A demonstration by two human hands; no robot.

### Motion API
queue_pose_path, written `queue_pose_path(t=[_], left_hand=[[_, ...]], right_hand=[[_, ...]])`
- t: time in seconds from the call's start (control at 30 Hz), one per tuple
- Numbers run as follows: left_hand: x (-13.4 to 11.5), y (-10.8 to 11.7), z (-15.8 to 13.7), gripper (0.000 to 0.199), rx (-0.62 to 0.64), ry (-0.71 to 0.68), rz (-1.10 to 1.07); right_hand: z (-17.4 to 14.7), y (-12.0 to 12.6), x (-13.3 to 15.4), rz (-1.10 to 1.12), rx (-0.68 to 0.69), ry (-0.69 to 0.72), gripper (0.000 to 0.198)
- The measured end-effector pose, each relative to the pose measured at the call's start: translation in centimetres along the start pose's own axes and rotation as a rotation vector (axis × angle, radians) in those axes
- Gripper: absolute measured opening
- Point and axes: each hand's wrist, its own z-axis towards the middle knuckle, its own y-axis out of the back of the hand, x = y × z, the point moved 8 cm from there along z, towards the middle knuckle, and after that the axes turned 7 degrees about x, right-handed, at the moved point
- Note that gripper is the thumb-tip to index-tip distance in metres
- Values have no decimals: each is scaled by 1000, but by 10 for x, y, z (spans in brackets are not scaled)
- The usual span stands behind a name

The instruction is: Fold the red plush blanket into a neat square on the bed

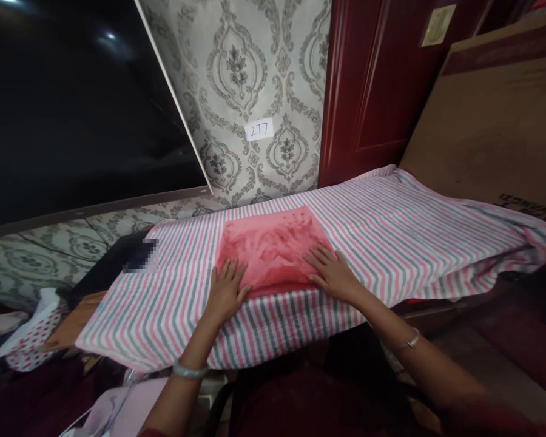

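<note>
A folded red plush cloth (273, 249) lies flat on a striped cover (164, 303) of pink, grey and white. Its nap shows darker and lighter smudges. My left hand (227, 288) rests palm down at the cloth's near left edge, fingers stretched out. Over its right edge lies my right hand (334, 273), also flat with the fingers spread. Neither hand grips anything. A pale bangle circles my left wrist and a thin bracelet my right.
A large dark screen (82, 103) hangs at the left. On the right a big cardboard box (495, 121) leans by a dark red door (368, 79). A paper label (259, 129) reading 277 is on the wallpaper. A spotted white cloth (31, 340) lies at the lower left.
</note>
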Motion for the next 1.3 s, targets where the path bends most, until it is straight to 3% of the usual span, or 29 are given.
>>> queue_pose_path(t=[0.13, 0.23, 0.37, 0.47, 0.57, 0.67, 0.97, 1.3], left_hand=[[14, -13, -23, 63, -111, -52, -59], [17, -16, -24, 66, -133, -54, -95], [20, -15, -24, 67, -163, -122, -126], [29, -14, -31, 63, -257, -177, -132], [44, -18, -42, 58, -332, -131, -124], [54, -22, -48, 58, -324, -72, -151], [56, -25, -43, 72, -337, -4, -257], [64, -33, -44, 57, -400, 13, -288]], right_hand=[[-30, -13, -11, 90, -194, 161, 68], [-32, -15, -14, 131, -274, 192, 71], [-29, -16, -14, 184, -274, 199, 71], [-34, -14, -17, 190, -314, 209, 70], [-41, -14, -23, 168, -378, 173, 74], [-46, -14, -30, 149, -387, 112, 82], [-41, -7, -27, 153, -370, 119, 96], [-43, -13, -34, 230, -423, 117, 83]])
